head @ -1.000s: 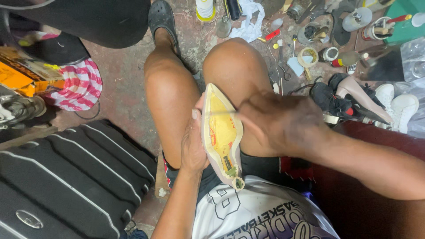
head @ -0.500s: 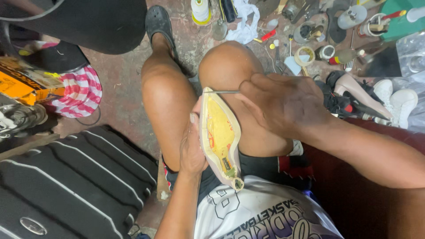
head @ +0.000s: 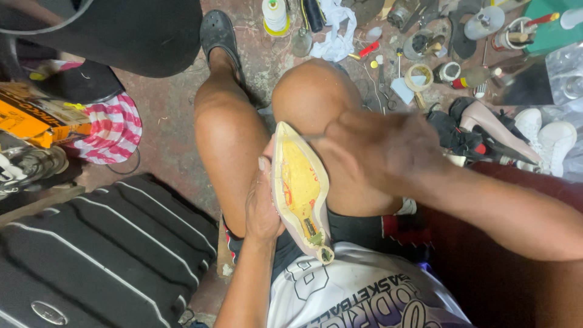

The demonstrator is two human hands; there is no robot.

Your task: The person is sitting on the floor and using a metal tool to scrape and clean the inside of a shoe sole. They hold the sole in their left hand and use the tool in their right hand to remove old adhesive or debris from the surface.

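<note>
A: Anything different from a second ago?

B: Mostly in the right hand (head: 379, 152). Was pinched on a thin metal rod at the toe of the shoe (head: 299, 188) then, sharp and readable. Now smeared by motion and shifted slightly outward across the right knee (head: 310, 91).

A: Closed on anything now?

B: Cannot tell. Curled, loosely fist-like, but too blurred to read a grip. Only a faint streak between knuckles and toe, perhaps the rod.

A: And the left hand (head: 262, 209)?

B: Same as before. Wrapped round the shoe's left edge, one fingertip up along the rim, the rest behind and hidden.

A: Shoe's place, exactly?

B: Wedged upright between the thighs, toe up against the right knee, heel end down by the white shirt (head: 340, 297). Open bottom turned to the camera, yellow inside a pale rim. Hardly moved across the three pictures.

A: Meaning for the work?

B: Judging by the blur and the steady left grip, probably a quick stroke at the toe under way, with the shoe braced firm.

A: Around it?

B: Black case (head: 103, 243) at left, striped cloth (head: 112, 127) beyond. Thread spool (head: 276, 15) and small tools scattered on the floor ahead, white shoes (head: 546, 136) at right. None touched.
</note>
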